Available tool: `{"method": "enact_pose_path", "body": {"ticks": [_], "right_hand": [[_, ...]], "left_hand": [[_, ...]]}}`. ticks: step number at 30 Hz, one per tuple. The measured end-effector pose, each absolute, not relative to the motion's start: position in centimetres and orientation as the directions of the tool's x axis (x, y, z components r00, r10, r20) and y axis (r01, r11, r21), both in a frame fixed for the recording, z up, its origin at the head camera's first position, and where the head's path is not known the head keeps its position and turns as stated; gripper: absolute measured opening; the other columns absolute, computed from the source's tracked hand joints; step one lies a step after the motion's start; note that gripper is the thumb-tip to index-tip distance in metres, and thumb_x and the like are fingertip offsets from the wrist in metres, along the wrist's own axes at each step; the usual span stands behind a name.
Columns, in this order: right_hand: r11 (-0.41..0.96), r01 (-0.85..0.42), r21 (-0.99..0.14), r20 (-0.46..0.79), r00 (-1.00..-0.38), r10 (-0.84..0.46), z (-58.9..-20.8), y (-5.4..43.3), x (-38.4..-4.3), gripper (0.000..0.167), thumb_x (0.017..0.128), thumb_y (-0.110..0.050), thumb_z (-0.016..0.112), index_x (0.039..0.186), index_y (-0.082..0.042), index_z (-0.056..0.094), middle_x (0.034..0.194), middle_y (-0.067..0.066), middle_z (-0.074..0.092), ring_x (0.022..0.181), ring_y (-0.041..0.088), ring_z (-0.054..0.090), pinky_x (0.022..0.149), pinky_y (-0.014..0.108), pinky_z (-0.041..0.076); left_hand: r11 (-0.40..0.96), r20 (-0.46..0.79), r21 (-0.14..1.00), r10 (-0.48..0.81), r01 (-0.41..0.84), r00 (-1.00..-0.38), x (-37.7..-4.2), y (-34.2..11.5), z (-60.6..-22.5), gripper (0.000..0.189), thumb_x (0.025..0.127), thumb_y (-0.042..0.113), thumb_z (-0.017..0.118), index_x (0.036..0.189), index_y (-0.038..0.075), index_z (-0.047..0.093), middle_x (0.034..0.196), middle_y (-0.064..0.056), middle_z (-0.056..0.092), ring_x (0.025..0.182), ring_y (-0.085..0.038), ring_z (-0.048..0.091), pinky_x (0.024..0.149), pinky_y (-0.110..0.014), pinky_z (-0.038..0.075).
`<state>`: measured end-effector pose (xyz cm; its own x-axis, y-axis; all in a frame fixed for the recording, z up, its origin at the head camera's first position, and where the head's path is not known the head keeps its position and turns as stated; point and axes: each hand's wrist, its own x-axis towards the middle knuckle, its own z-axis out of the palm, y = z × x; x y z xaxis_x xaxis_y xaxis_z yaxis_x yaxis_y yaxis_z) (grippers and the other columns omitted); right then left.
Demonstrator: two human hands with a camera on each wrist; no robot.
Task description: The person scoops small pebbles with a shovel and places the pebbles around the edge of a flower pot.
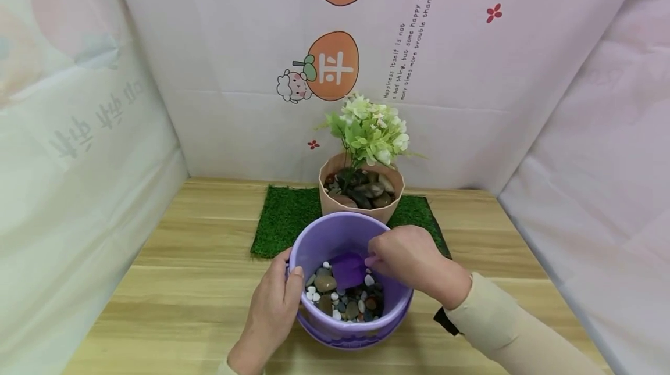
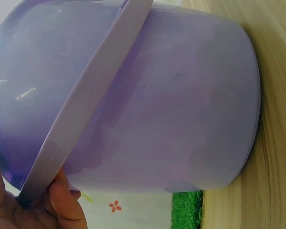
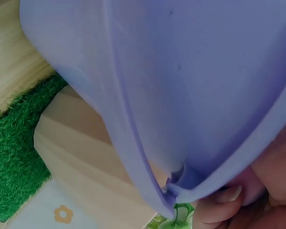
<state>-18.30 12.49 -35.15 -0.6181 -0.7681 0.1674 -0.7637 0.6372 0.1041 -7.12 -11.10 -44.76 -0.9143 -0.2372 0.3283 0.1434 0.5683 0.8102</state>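
A purple bucket point(image 1: 327, 232) stands on the table, with several pebbles point(image 1: 352, 310) of white, grey and brown at its bottom. My left hand point(image 1: 273, 302) holds the bucket's left rim, thumb over the edge; the left wrist view shows its fingers beside the bucket's handle point(image 2: 88, 100). Inside the bucket lies the blade of a darker purple toy shovel point(image 1: 349, 271) over the pebbles. My right hand point(image 1: 413, 259) grips the shovel's pink-purple handle above the right rim. In the right wrist view the bucket wall hides the shovel, and only some fingers point(image 3: 219, 210) show past the rim.
Behind the bucket, a pale pink pot point(image 1: 335, 205) with dark stones and white-green flowers point(image 1: 374, 131) stands on a green turf mat point(image 1: 288, 221). The wooden table point(image 1: 193, 282) is bordered by white printed cloth point(image 1: 220, 61) at the back and sides.
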Motion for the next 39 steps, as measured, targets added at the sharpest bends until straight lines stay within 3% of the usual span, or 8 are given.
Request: {"method": "enact_pose_path", "body": {"ticks": [9,23,39], "right_hand": [[0.638,-0.765,0.090,0.125,-0.627,-0.769,-35.7,12.1,-18.1,0.041,0.088,-0.037,0.083,0.061,-0.028,0.053,0.054,-0.017,0.041,0.046,0.004,0.037,0.043,0.027,0.036],[0.645,-0.757,-0.100,0.044,-0.651,-0.758,-35.5,11.5,-17.7,0.021,0.092,-0.038,0.080,0.074,-0.029,0.073,0.065,-0.022,0.056,0.053,-0.001,0.045,0.051,0.025,0.043],[0.631,-0.765,-0.131,0.062,-0.641,-0.765,-36.3,10.7,-17.7,0.015,0.092,-0.037,0.081,0.080,-0.027,0.077,0.070,-0.023,0.064,0.058,-0.005,0.049,0.058,0.024,0.048]], "left_hand": [[0.567,0.332,0.810,-0.234,0.149,-0.914,-7.2,-11.0,-44.9,0.044,0.109,0.026,0.049,0.148,0.007,0.052,0.134,-0.013,0.068,0.116,-0.027,0.069,0.095,-0.048,0.059],[0.560,0.327,0.816,-0.241,0.144,-0.914,-7.2,-11.0,-44.9,0.044,0.108,0.025,0.049,0.148,0.006,0.052,0.137,-0.012,0.068,0.121,-0.029,0.068,0.100,-0.050,0.057],[0.569,0.332,0.810,-0.248,0.141,-0.910,-7.3,-11.1,-44.7,0.044,0.107,0.024,0.051,0.147,0.006,0.053,0.137,-0.013,0.067,0.124,-0.031,0.066,0.101,-0.052,0.055]]}}
